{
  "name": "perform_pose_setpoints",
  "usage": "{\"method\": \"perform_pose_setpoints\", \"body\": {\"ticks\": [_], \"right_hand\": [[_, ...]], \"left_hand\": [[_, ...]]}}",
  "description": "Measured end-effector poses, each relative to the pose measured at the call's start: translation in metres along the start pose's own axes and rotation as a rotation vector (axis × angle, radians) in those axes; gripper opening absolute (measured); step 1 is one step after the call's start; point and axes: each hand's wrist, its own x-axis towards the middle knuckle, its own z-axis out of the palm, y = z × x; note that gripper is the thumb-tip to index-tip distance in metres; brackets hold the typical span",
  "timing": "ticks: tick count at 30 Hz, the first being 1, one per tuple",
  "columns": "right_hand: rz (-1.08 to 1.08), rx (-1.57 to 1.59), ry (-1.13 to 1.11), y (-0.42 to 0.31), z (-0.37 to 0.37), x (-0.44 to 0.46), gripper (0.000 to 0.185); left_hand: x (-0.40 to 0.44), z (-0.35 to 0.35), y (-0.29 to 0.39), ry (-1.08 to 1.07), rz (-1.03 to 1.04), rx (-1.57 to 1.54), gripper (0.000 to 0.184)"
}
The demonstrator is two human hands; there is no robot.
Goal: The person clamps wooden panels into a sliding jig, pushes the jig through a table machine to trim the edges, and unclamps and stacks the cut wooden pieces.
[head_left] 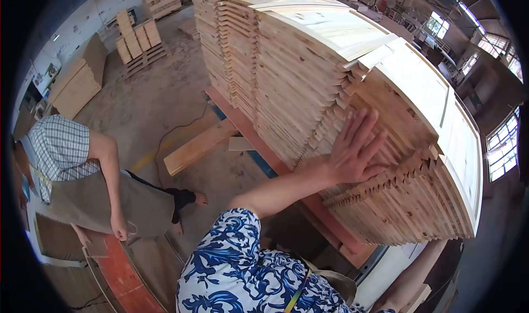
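Note:
My left hand (361, 147) has its fingers spread and its palm toward the side of a tall stack of wooden panels (308, 65). It holds nothing and seems to rest against the panel edges. My right forearm (416, 271) reaches up to the lower right corner of the stack, where the panels hide the hand and its fingers. Light framed panels (413, 70) lie on top of the stack. Many panel edges are stepped and slightly uneven, with a recess near my left hand.
A person in a checked shirt (60, 142) and apron stands at left beside a red-topped surface (124, 274). A wooden plank (198, 147) lies near the stack's reddish base (264, 142). Behind are a large board stack (82, 76), a loaded pallet (146, 59) and a floor cable.

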Motion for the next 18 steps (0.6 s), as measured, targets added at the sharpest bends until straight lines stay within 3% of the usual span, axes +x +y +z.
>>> {"method": "perform_pose_setpoints", "body": {"ticks": [3, 5, 11, 18], "right_hand": [[0.019, -0.001, -0.005, 0.000, 0.001, 0.000, 0.074], [0.023, 0.004, -0.001, 0.000, -0.001, -0.003, 0.074], [0.001, 0.030, 0.048, 0.001, 0.000, -0.025, 0.075], [-0.002, 0.032, 0.097, 0.005, 0.002, -0.031, 0.075]], "left_hand": [[-0.023, 0.003, 0.003, -0.131, -0.098, 0.052, 0.084], [-0.020, 0.009, -0.003, -0.093, -0.059, 0.041, 0.090], [-0.013, 0.011, 0.002, -0.083, 0.012, 0.199, 0.081], [-0.019, 0.017, -0.002, -0.129, -0.001, 0.120, 0.084]]}}
